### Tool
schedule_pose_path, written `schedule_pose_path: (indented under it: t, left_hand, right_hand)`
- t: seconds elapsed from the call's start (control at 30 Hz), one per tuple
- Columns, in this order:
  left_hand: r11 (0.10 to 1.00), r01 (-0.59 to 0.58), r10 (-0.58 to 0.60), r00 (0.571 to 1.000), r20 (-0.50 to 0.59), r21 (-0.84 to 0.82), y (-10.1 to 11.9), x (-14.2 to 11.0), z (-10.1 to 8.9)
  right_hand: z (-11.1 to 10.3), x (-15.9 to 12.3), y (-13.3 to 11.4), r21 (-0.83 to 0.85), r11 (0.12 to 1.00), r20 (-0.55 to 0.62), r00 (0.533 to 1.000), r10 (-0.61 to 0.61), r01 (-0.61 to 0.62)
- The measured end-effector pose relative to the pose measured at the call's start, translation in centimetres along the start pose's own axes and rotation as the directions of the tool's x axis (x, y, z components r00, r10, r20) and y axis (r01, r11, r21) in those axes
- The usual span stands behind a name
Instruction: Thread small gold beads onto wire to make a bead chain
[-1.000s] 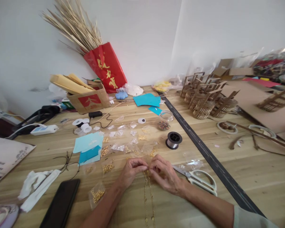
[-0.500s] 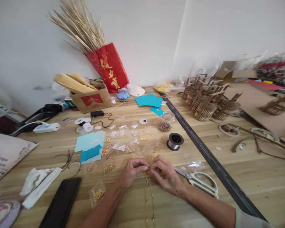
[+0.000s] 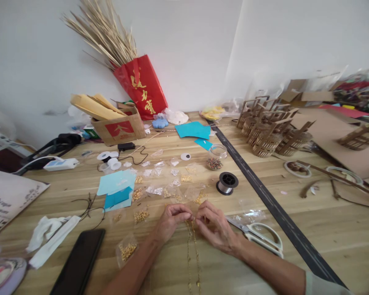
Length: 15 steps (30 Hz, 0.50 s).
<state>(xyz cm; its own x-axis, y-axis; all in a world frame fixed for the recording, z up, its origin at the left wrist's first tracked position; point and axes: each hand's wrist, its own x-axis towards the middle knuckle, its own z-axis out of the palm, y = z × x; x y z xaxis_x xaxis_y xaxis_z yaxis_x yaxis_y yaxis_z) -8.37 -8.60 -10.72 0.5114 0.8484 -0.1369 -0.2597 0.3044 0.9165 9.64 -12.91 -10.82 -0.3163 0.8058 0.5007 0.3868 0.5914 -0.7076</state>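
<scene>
A thin gold-coloured chain (image 3: 198, 262) with small charms hangs in two strands toward the table's near edge. My left hand (image 3: 170, 223) pinches its top between thumb and forefinger. Just to the right, my right hand (image 3: 214, 229) has its fingertips pressed together beside the chain's top; whatever they hold is too small to make out. Beyond the hands lie small piles of gold findings (image 3: 199, 197) and silvery pieces (image 3: 154, 190). More gold pieces (image 3: 127, 250) sit in a clear bag left of my left forearm. White-handled scissors (image 3: 263, 237) lie beside my right wrist.
A spool of clear line (image 3: 226, 183) and a dish of mixed beads (image 3: 214, 164) stand past my right hand. Blue paper sheets (image 3: 117, 197) and a black phone (image 3: 80, 262) lie left. Small woven baskets (image 3: 266, 141) crowd the back right. A red bag (image 3: 141, 88) leans against the wall.
My right hand's fingertips have moved slightly right, leaving a small gap from my left fingertips. The left hand and the hanging chain stay almost in place.
</scene>
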Motion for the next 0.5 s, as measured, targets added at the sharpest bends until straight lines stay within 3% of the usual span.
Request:
schedule_pose_path:
  t: [0.5]
  left_hand:
    - [1.000, -0.006, 0.006, 1.000, 0.000, -0.024, -0.19, 0.06, -0.22]
  right_hand:
    - [-0.04, 0.27, -0.44, 0.023, 0.999, -0.002, 1.000, -0.027, 0.027]
